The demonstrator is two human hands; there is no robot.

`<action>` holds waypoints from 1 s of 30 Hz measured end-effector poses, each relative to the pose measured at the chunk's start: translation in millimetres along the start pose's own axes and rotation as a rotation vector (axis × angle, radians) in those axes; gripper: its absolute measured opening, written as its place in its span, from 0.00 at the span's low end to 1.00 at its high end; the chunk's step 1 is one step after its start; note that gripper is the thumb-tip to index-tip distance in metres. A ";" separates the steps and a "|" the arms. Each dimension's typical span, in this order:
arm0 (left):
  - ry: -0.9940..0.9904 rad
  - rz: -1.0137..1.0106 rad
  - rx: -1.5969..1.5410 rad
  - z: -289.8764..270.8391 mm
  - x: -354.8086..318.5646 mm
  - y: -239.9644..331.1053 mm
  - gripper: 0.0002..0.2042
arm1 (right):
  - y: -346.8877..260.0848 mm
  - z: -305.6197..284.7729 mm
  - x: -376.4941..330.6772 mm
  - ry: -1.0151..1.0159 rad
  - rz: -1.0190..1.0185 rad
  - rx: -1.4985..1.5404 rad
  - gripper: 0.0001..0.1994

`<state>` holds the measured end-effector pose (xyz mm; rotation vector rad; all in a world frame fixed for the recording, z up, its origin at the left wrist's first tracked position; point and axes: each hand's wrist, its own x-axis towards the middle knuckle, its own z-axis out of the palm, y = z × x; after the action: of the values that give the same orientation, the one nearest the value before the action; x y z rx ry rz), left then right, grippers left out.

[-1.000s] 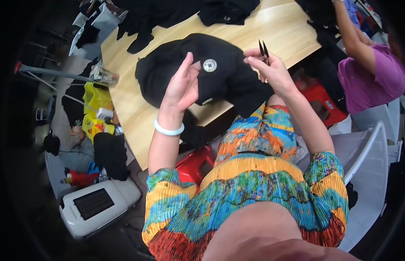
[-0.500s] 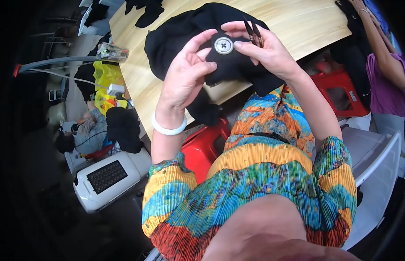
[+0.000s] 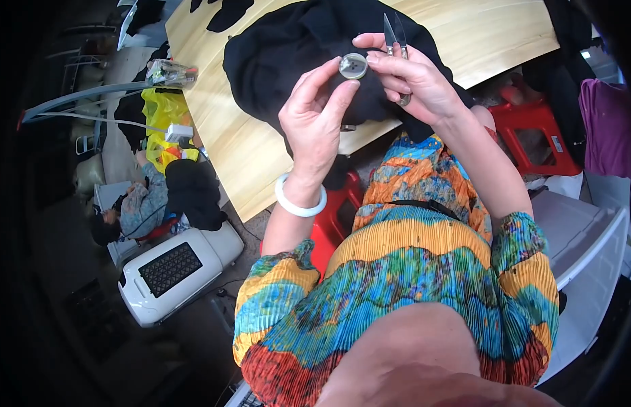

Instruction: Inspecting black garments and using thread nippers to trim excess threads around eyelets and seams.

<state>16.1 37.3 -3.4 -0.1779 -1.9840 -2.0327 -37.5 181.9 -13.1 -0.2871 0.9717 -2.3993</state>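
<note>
A pale round button [image 3: 353,66] with small dark holes is raised over a black garment [image 3: 298,51] on the table. My left hand [image 3: 317,108], with a white bangle on its wrist, pinches the button's edge between thumb and finger. Against the button's other side rest the fingertips of my right hand [image 3: 417,78]. Thread snips [image 3: 395,41] are tucked in that hand, blades pointing up and away. Whether thread still joins the button to the cloth is too small to tell.
The garment hangs over the near edge of the wooden table [image 3: 220,122]. Red stools [image 3: 536,136] stand by the table. To the left are a yellow bag [image 3: 159,112], a cable with a white plug block [image 3: 178,133], a person [image 3: 142,210] and a white machine [image 3: 169,271].
My left hand has moved right and closed on the button, which has tilted and shifted slightly up. The snips have turned in my right hand. At right, a person's arm has left the view.
</note>
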 end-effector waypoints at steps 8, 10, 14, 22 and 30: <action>0.191 0.157 0.094 14.3 -1.7 -21.6 0.08 | 9.6 -4.3 -1.2 0.032 -0.055 -0.109 0.12; 0.205 0.225 0.176 13.8 -0.5 -25.5 0.06 | 8.3 -2.9 -1.2 0.049 -0.070 -0.103 0.12; 0.134 0.370 0.464 4.6 6.4 -22.1 0.02 | 7.8 -5.2 -3.9 0.065 -0.074 -0.131 0.12; -0.288 -0.391 0.290 -16.2 22.1 25.3 0.04 | 8.6 -15.7 -4.6 0.020 -0.003 -0.096 0.12; -0.214 -0.565 -0.382 -15.1 25.3 18.4 0.02 | -7.3 6.7 -47.1 0.249 -0.274 -0.790 0.17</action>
<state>-0.8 19.1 20.9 0.1080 -1.8907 -2.8537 1.6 208.2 -3.1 -0.4240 2.0964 -2.1941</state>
